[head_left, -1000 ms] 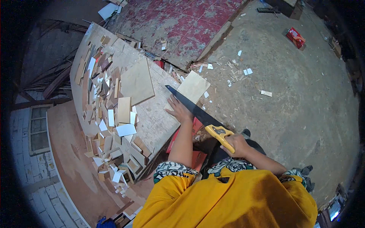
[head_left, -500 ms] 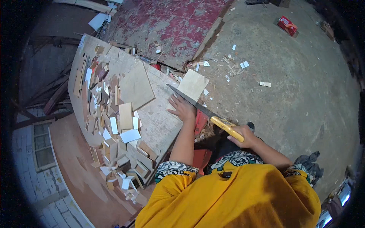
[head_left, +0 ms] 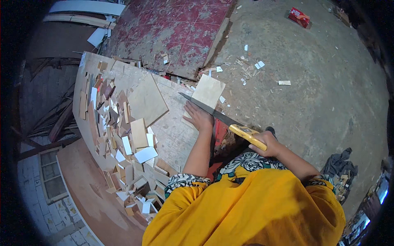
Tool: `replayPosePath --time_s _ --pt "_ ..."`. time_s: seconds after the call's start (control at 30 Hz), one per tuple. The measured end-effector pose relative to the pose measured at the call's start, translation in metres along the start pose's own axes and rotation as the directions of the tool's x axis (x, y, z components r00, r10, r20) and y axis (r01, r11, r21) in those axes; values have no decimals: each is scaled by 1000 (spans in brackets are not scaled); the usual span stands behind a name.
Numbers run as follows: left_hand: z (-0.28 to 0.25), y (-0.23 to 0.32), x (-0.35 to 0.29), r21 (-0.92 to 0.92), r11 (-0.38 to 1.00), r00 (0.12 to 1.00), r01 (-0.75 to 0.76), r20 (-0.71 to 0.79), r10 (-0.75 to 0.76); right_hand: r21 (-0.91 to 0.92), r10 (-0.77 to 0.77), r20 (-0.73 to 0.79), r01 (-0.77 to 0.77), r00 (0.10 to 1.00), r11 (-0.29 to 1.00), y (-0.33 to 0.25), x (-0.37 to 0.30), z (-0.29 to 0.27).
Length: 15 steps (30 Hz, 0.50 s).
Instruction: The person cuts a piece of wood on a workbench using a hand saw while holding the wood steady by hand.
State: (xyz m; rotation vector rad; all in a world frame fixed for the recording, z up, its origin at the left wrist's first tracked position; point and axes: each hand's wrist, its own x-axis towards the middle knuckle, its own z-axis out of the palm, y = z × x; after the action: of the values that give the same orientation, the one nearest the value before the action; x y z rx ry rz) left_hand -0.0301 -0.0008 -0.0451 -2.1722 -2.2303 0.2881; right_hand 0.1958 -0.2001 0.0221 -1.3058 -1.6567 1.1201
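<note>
A hand saw with a yellow handle is gripped by my right hand, fingers wrapped round the handle. Its dark blade slants up and left across a light wooden board, whose far part juts past the worktable's edge. Behind the blade, my left hand lies flat with its fingers spread, pressing down by the board's near side. How much of the board lies under that hand is hidden by the blade and fingers.
The worktable carries a larger square plywood piece and a heap of wood and white offcuts on its left. Scraps and a red box lie on the concrete floor. A dark cloth lies at right.
The saw and my right hand have shifted very slightly down and right. My left hand stays pressed in place. The whole view has tilted a little.
</note>
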Motion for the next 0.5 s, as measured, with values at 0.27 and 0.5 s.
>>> replayPosePath --time_s 0.27,0.5 --pt "5 -3 2 33 999 1000 -5 14 5 51 24 49 -27 999 998 6 19 -8" --pt "7 -3 1 89 996 1000 6 2 -6 121 33 -4 -33 999 992 16 45 7"
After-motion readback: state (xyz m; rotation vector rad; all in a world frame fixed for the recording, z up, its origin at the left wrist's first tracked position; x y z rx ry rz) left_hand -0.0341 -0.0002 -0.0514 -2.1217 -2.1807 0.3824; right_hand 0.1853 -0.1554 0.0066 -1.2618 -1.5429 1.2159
